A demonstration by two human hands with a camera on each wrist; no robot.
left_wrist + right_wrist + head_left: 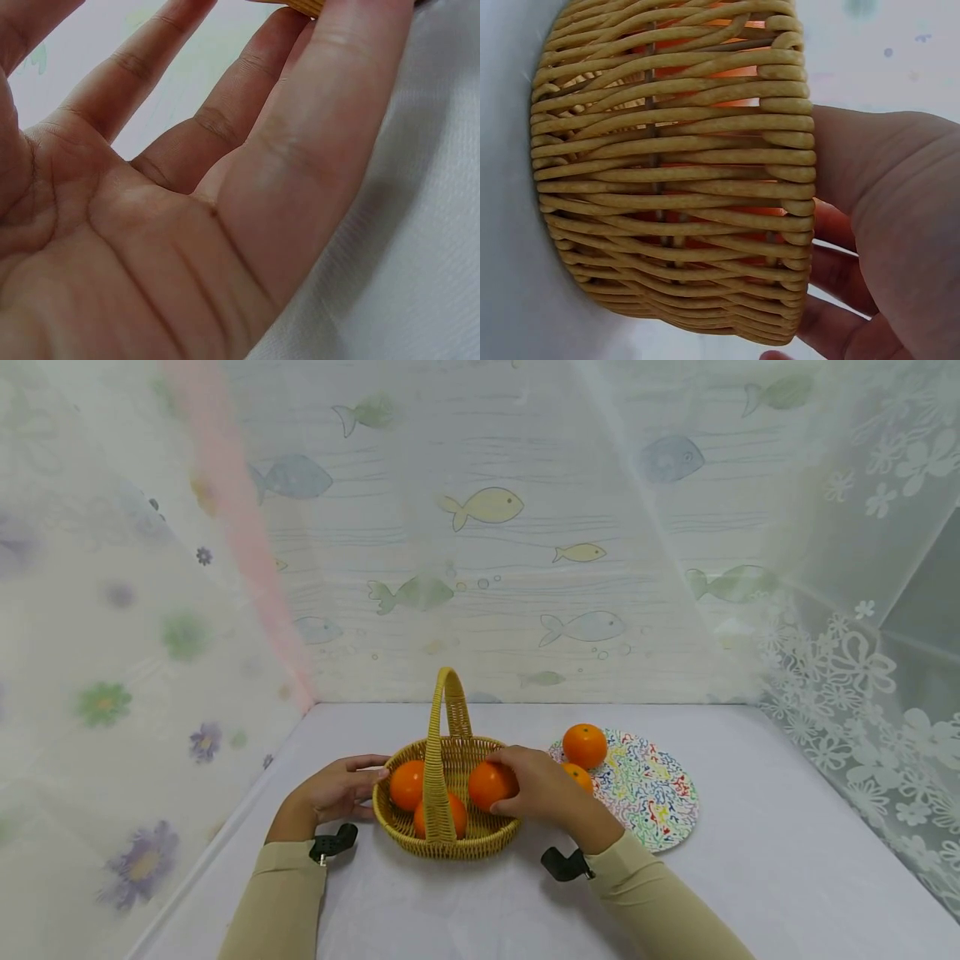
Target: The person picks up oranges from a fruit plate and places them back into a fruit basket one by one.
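A yellow woven basket [450,852] with a tall arched handle stands on the table. At its left inside lies one orange [407,786], and a second orange [456,815] sits at the front, partly behind the handle. My right hand [542,789] reaches over the right rim and grips a third orange [491,785] between thumb and fingers, low inside the basket. In the right wrist view the wicker wall [675,142] hides most of that fruit. With fingers extended, my left hand [341,792] touches the basket's left side; its palm [127,247] faces the left wrist camera.
To the right lies a round plate [652,793] with a multicoloured squiggle pattern. Two more oranges are at its left side: one orange [585,746] behind, another orange [577,777] partly hidden by my right hand. A fish-patterned curtain [480,568] hangs behind the white table [787,860].
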